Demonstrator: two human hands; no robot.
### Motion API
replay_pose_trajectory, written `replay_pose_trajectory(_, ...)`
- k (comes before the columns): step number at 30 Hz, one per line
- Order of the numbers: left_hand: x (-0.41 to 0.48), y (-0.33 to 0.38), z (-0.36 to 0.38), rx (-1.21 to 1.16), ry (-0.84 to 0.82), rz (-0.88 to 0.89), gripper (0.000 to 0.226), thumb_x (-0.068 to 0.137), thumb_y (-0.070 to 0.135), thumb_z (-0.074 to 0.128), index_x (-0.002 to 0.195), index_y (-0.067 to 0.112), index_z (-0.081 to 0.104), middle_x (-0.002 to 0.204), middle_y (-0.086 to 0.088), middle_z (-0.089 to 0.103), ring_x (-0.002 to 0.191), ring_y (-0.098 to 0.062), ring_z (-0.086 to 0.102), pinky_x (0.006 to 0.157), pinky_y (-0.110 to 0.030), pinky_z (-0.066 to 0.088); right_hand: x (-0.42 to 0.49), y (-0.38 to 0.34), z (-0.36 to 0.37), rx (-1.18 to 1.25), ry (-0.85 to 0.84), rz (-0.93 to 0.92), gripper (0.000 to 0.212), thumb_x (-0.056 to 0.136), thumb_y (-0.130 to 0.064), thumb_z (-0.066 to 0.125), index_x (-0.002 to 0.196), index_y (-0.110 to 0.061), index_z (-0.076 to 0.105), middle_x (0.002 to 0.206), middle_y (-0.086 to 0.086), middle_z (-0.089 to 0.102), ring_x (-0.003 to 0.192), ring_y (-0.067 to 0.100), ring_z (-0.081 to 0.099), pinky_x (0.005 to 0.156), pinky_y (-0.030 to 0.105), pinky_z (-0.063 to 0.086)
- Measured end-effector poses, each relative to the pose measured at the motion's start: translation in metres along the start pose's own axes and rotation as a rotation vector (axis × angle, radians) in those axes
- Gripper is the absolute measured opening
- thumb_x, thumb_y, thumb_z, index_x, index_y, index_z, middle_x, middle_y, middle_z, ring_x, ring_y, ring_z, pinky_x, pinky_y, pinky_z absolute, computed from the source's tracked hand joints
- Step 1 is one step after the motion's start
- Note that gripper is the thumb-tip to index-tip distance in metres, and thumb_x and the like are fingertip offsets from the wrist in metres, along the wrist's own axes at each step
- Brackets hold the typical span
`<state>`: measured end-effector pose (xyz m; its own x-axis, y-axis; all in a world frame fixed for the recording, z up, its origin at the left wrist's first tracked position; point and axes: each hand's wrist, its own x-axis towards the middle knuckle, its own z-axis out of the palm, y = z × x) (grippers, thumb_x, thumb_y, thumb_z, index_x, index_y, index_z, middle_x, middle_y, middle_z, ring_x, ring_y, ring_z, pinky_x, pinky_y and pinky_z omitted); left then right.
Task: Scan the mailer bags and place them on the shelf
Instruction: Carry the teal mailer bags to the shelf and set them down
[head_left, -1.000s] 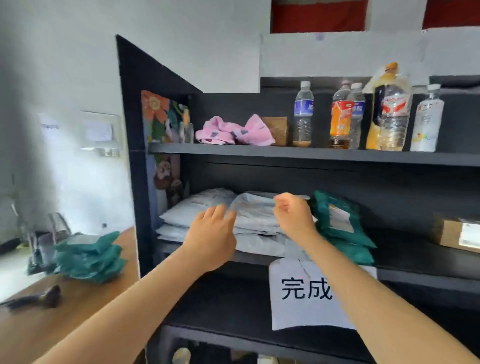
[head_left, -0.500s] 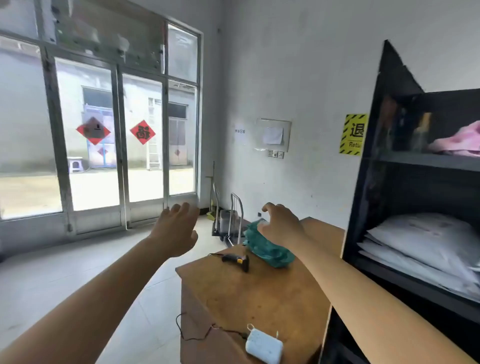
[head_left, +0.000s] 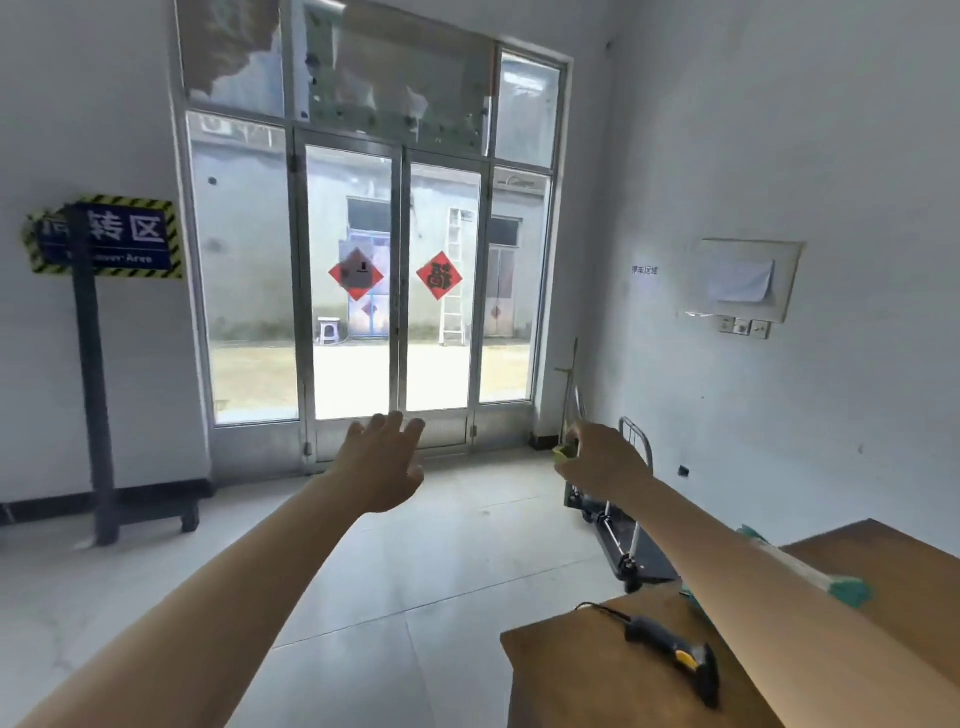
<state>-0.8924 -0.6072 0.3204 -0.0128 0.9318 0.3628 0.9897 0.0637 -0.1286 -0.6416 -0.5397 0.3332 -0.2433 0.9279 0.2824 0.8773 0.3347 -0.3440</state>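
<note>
Teal plastic mailer bags lie on the brown wooden table at the lower right of the head view. They are mostly hidden behind my right forearm, so only crumpled edges show on either side of it.

I judge them light, soft and floppy, with a slick film that could slide in a loose pinch. I would take one by a flat edge or corner and keep its label side spread for scanning.

The black handheld barcode scanner with a yellow trigger lies on the same table, near the bags, its cable trailing to the table edge.

My left hand hangs in the air over the floor, fingers spread and relaxed, holding nothing.

My right hand is raised too, fingers curled. A small yellow-green shape sits at its fingertips — I cannot tell whether the hand pinches it or it stands behind.

Both hands are well apart from the bags.

Ahead are glass double doors and a folding metal platform cart beside the wall. The shelf is out of view, and I see no bin or box.
</note>
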Motion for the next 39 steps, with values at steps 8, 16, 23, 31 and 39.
replay_pose_trajectory(8, 0.135, -0.139, 0.083, -0.024, -0.052, -0.037, 0.061, 0.09, 0.042, 0.051, 0.14, 0.015, 0.03, 0.135, -0.009, 0.043, 0.127, -0.029, 0.04, 0.103, -0.043, 0.034, 0.16, -0.054, 0.109, -0.071, -0.05, 0.004, 0.035, 0.08, -0.019, 0.056, 0.114, -0.007, 0.058, 0.108, 0.009, 0.066, 0.101, 0.027, 0.062, 0.084, 0.035, 0.051)
replay_pose_trajectory(16, 0.29, -0.242, 0.136, 0.03, -0.066, 0.068, 0.063, 0.088, 0.046, 0.05, 0.14, 0.018, 0.03, 0.133, -0.007, 0.045, 0.123, -0.026, 0.043, 0.101, -0.04, 0.037, 0.301, -0.069, 0.161, -0.115, -0.07, 0.164, 0.027, 0.079, -0.019, 0.056, 0.105, -0.012, 0.056, 0.098, 0.003, 0.062, 0.092, 0.023, 0.06, 0.077, 0.032, 0.05)
replay_pose_trajectory(23, 0.447, -0.207, 0.221, -0.044, -0.06, 0.263, 0.064, 0.088, 0.048, 0.05, 0.141, 0.019, 0.03, 0.131, -0.006, 0.046, 0.123, -0.025, 0.043, 0.101, -0.039, 0.037, 0.422, -0.023, 0.184, -0.267, -0.061, 0.234, 0.031, 0.082, -0.024, 0.055, 0.111, -0.012, 0.054, 0.107, 0.005, 0.061, 0.101, 0.025, 0.06, 0.078, 0.031, 0.045)
replay_pose_trajectory(31, 0.659, -0.114, 0.235, -0.2, -0.015, 0.455, 0.068, 0.088, 0.046, 0.053, 0.144, 0.016, 0.028, 0.138, -0.01, 0.043, 0.126, -0.028, 0.044, 0.104, -0.042, 0.039, 0.541, 0.076, 0.144, -0.34, -0.002, 0.47, 0.043, 0.085, -0.027, 0.056, 0.125, -0.012, 0.052, 0.12, 0.007, 0.06, 0.108, 0.027, 0.058, 0.086, 0.034, 0.048)
replay_pose_trajectory(39, 0.776, 0.085, 0.278, -0.154, 0.047, 0.88, 0.06, 0.089, 0.045, 0.049, 0.138, 0.016, 0.033, 0.131, -0.007, 0.046, 0.122, -0.026, 0.045, 0.102, -0.04, 0.038, 0.548, 0.197, 0.105, -0.369, 0.017, 0.808, 0.051, 0.086, -0.025, 0.057, 0.134, -0.014, 0.047, 0.13, 0.005, 0.054, 0.114, 0.025, 0.055, 0.087, 0.032, 0.046)
